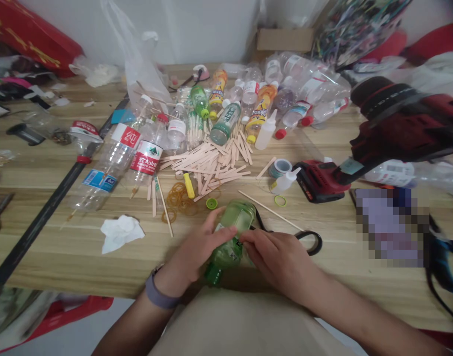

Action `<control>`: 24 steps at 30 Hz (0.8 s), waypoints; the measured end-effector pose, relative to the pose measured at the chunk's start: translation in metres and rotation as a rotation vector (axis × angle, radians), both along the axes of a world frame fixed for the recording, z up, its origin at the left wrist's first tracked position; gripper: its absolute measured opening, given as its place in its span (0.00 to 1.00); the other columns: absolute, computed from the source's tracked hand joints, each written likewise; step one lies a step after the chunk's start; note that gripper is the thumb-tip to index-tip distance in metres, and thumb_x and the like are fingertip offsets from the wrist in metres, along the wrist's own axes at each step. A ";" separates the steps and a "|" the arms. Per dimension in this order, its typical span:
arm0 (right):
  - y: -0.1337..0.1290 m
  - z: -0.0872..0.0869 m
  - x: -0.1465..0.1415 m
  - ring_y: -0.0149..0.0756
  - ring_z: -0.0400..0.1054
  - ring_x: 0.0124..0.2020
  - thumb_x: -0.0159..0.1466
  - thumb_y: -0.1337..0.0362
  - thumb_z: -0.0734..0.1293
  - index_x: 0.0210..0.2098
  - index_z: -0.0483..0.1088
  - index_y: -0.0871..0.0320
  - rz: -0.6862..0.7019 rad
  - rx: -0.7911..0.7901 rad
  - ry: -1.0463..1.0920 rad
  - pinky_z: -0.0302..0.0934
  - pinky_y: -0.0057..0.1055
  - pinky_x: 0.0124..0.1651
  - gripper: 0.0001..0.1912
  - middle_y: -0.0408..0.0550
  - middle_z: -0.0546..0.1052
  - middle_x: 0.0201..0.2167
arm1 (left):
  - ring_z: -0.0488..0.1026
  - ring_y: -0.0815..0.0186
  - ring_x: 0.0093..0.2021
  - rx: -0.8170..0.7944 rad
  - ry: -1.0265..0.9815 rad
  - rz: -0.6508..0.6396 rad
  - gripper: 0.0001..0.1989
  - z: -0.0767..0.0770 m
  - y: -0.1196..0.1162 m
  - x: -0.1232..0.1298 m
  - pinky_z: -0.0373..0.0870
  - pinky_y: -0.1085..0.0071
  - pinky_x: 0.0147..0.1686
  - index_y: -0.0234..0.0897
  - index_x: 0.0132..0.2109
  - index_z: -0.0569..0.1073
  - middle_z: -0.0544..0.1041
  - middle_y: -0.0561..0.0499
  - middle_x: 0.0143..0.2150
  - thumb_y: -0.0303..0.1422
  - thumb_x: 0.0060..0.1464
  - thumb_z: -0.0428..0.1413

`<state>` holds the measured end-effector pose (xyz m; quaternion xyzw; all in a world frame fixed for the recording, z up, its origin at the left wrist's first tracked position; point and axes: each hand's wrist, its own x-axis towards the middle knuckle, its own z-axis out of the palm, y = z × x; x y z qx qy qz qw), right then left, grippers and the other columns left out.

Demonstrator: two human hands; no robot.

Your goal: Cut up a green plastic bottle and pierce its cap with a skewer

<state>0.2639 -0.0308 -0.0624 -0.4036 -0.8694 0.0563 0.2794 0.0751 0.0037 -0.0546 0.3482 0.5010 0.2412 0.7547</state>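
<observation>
A green plastic bottle (pixel 245 213) lies tilted at the table's front edge, its neck pointing down towards me. My left hand (pixel 197 247) is wrapped round its left side, the thumb across the label. On the bottle's right side, the bent fingertips of my right hand (pixel 276 259) pinch together at the label; whatever is between them is too small to make out. Beyond the bottle lies a green cap (pixel 211 203). Black-handled scissors (pixel 315 243) rest partly behind my right hand.
Wooden sticks (pixel 215 168), rubber bands (pixel 178 198) and a yellow-handled tool (pixel 188 186) lie ahead. Plastic bottles (pixel 147 155) cover the back and left. A red and black power tool (pixel 400 123) stands at right. A white tissue (pixel 121 232) is at left.
</observation>
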 end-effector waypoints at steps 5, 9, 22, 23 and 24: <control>0.003 0.004 0.008 0.28 0.69 0.21 0.72 0.71 0.61 0.39 0.69 0.58 0.068 -0.245 0.071 0.55 0.27 0.25 0.07 0.38 0.76 0.26 | 0.76 0.51 0.54 0.110 0.074 -0.124 0.37 0.001 -0.001 -0.003 0.71 0.61 0.49 0.41 0.67 0.59 0.80 0.44 0.54 0.46 0.55 0.60; 0.010 0.007 0.014 0.25 0.66 0.20 0.65 0.77 0.65 0.32 0.69 0.57 0.103 -0.440 0.112 0.53 0.23 0.24 0.10 0.35 0.75 0.23 | 0.74 0.49 0.57 0.231 0.236 -0.225 0.40 0.003 -0.001 -0.004 0.67 0.57 0.55 0.41 0.70 0.57 0.79 0.43 0.55 0.47 0.55 0.60; 0.005 0.005 0.004 0.32 0.59 0.22 0.69 0.76 0.59 0.35 0.62 0.56 0.071 0.016 0.173 0.51 0.30 0.28 0.09 0.40 0.70 0.23 | 0.79 0.55 0.47 -0.012 -0.206 0.092 0.23 -0.003 -0.005 0.013 0.74 0.66 0.42 0.42 0.54 0.73 0.82 0.47 0.47 0.42 0.52 0.63; 0.005 0.003 0.002 0.32 0.59 0.22 0.68 0.77 0.60 0.36 0.62 0.56 0.059 0.063 0.192 0.52 0.30 0.29 0.09 0.40 0.70 0.23 | 0.78 0.55 0.47 -0.033 -0.252 0.112 0.21 -0.005 -0.005 0.014 0.75 0.66 0.42 0.42 0.52 0.74 0.82 0.48 0.46 0.42 0.52 0.63; 0.004 0.001 0.001 0.32 0.59 0.22 0.67 0.78 0.60 0.36 0.61 0.57 0.048 0.104 0.212 0.52 0.30 0.29 0.10 0.40 0.70 0.23 | 0.78 0.55 0.47 -0.059 -0.295 0.124 0.20 -0.006 -0.006 0.016 0.75 0.66 0.42 0.42 0.51 0.75 0.82 0.48 0.46 0.43 0.53 0.63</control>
